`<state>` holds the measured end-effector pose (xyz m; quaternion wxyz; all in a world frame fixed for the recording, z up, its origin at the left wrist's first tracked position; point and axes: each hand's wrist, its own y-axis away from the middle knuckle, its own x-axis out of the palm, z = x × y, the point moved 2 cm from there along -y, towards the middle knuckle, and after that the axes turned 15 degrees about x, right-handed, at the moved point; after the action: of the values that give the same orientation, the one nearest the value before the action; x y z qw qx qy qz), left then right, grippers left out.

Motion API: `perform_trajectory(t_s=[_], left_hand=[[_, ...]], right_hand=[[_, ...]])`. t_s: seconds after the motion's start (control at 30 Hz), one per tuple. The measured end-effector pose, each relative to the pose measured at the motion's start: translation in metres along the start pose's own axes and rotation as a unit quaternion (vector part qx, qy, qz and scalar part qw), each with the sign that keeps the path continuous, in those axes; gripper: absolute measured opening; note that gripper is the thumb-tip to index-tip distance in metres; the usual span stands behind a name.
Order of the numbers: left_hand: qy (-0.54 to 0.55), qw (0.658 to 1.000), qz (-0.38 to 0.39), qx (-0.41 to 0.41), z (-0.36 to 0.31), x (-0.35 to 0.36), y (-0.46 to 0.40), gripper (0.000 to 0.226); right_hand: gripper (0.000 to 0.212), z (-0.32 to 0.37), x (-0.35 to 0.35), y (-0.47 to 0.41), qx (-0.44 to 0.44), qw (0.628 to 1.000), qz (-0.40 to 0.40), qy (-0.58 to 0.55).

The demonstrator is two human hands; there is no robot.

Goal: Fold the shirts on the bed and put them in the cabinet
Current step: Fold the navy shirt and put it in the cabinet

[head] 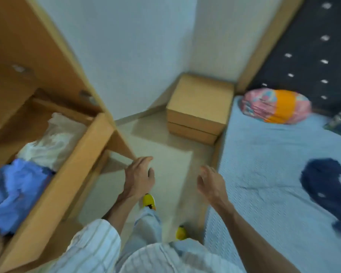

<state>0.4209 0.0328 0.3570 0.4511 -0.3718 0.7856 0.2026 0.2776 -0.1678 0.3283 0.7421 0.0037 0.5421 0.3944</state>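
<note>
Navy shirt [323, 192] crumpled on bed [264, 154]; bare floor [165, 154] between cabinet [71, 164] and bed edge; both hands' fingers [144, 161] loosely spread, empty.

Both hands out in front, empty

The left hand [139, 177] reaches forward with fingers loosely spread, back of the hand up. The right hand [211, 181] hangs beside it, apart, fingers relaxed and slightly curled, forearm bare.

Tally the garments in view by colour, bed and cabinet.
Dark navy, on the bed: 1
Light blue, in the cabinet: 1
White, in the cabinet: 1
Total: 3
</note>
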Motion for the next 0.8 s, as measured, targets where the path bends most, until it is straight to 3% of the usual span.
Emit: perform_trajectory(t_s=[0.2,0.33,0.57,0.67,0.8], left_hand=[[0.007,0.962,0.219,0.163,-0.115,0.119,0.008,0.039],[0.027,0.918,0.336,0.21,-0.162,0.206,0.022,0.033],[0.065,0.85,0.484,0.199,-0.171,0.384,0.057,0.046],[0.075,0.835,0.508,0.2,-0.159,0.469,0.071,0.042],[0.009,0.824,0.51,0.248,-0.133,0.547,0.09,0.063]], right_hand=[[0.038,-0.198,-0.014,0.059,0.22,0.968,-0.037,-0.111],[0.039,-0.297,0.004,0.085,0.33,0.934,-0.043,-0.127],[0.055,-0.424,0.089,0.053,0.421,0.902,0.046,-0.089],[0.07,-0.474,0.136,0.022,0.429,0.898,0.088,-0.052],[0.094,-0.526,0.179,-0.019,0.448,0.887,0.113,-0.016]])
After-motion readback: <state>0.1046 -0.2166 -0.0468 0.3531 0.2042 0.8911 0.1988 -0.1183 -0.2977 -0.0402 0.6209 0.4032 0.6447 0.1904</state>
